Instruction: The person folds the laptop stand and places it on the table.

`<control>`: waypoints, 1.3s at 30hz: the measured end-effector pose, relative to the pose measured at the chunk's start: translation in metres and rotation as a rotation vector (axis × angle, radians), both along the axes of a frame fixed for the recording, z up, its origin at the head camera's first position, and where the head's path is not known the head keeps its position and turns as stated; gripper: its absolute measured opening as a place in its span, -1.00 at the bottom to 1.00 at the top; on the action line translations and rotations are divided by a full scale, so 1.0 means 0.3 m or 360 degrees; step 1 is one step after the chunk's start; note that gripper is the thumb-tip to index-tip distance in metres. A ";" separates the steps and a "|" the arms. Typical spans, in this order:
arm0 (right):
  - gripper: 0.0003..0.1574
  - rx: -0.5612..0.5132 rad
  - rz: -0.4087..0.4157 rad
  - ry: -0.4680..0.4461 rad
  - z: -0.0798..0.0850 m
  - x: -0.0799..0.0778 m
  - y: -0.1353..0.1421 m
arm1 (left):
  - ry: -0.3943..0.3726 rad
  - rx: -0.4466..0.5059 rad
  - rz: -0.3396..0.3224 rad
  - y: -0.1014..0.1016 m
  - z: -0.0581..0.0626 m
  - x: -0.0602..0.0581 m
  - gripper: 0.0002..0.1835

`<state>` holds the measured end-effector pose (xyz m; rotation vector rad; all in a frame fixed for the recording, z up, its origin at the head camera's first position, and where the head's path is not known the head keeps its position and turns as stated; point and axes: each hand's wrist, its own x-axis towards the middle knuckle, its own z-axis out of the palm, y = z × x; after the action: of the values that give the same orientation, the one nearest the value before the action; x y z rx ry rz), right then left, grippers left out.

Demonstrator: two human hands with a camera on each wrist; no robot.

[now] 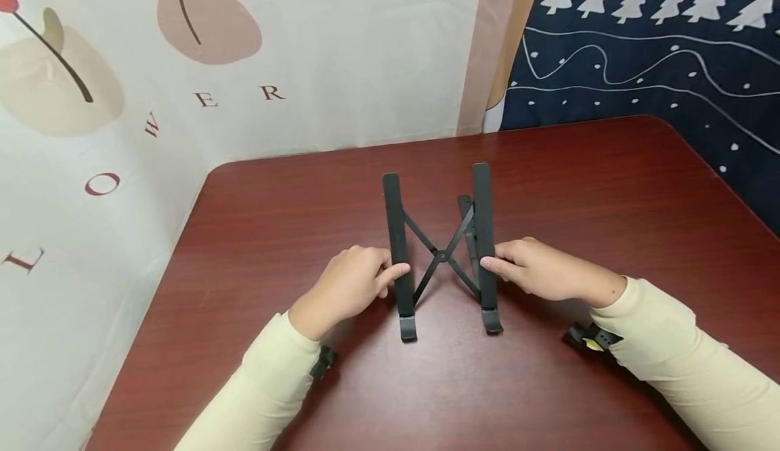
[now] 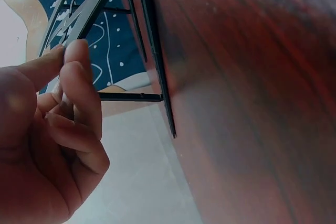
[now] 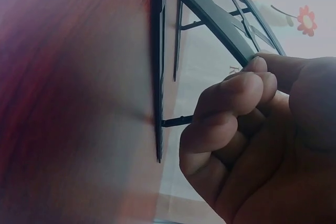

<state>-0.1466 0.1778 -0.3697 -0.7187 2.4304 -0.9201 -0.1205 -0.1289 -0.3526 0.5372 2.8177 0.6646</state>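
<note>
A black folding laptop stand [image 1: 397, 224] stands unfolded on the table, its two long slanted arms joined by an X of thin crossed bars. At the near end of each arm is a small upturned lip. My left hand [image 1: 350, 285] pinches the left arm along its lower half, thumb on top and fingers beneath. On the other side my right hand [image 1: 542, 271] pinches the right arm the same way. In the left wrist view the stand's base bar [image 2: 157, 51] lies along the table. The right wrist view shows another base bar [image 3: 158, 77] and a curled right hand [image 3: 231, 129].
The dark red wooden table [image 1: 256, 207] has rounded far corners. Behind it hangs a pale cloth [image 1: 365, 51] with printed letters and flowers, and at the right a navy cloth [image 1: 609, 112] with white trees. Black straps [image 1: 594, 337] sit at both wrists.
</note>
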 end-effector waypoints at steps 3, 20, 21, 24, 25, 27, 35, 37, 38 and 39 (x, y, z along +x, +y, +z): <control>-0.56 0.0007 0.0008 0.0054 -0.003 0.000 0.000 | 0.0012 0.0005 -0.0019 0.003 0.000 0.000 -0.65; -0.64 0.0031 -0.0009 0.0171 -0.008 0.003 -0.016 | -0.0037 0.0085 0.0010 0.008 -0.006 -0.002 -0.62; -0.63 0.0038 -0.0011 0.0176 -0.009 0.003 -0.018 | -0.0035 0.0082 0.0010 0.008 -0.006 -0.001 -0.62; -0.62 0.0046 -0.0009 0.0205 -0.011 0.005 -0.029 | -0.0038 0.0083 0.0010 0.012 -0.007 0.000 -0.62; -0.60 0.0041 -0.0004 0.0218 -0.010 0.006 -0.034 | -0.0040 0.0082 0.0009 0.013 -0.006 0.000 -0.62; -0.58 0.0034 0.0009 0.0237 -0.009 0.008 -0.044 | -0.0043 0.0078 0.0006 0.017 -0.004 0.002 -0.61; -0.57 0.0022 0.0056 0.0277 -0.004 0.013 -0.088 | -0.0041 0.0098 -0.0017 0.042 -0.009 0.009 -0.59; -0.54 0.0019 0.0075 0.0284 -0.005 0.016 -0.101 | -0.0042 0.0104 -0.0050 0.051 -0.011 0.011 -0.59; -0.53 0.0017 0.0085 0.0287 -0.006 0.017 -0.108 | -0.0044 0.0104 -0.0064 0.056 -0.011 0.012 -0.59; -0.52 0.0016 0.0094 0.0292 -0.007 0.019 -0.114 | -0.0047 0.0100 -0.0074 0.060 -0.011 0.013 -0.59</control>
<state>-0.1409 0.1437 -0.3719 -0.9017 2.5543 -0.8521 -0.1167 -0.1108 -0.3560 0.5968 2.7559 0.7474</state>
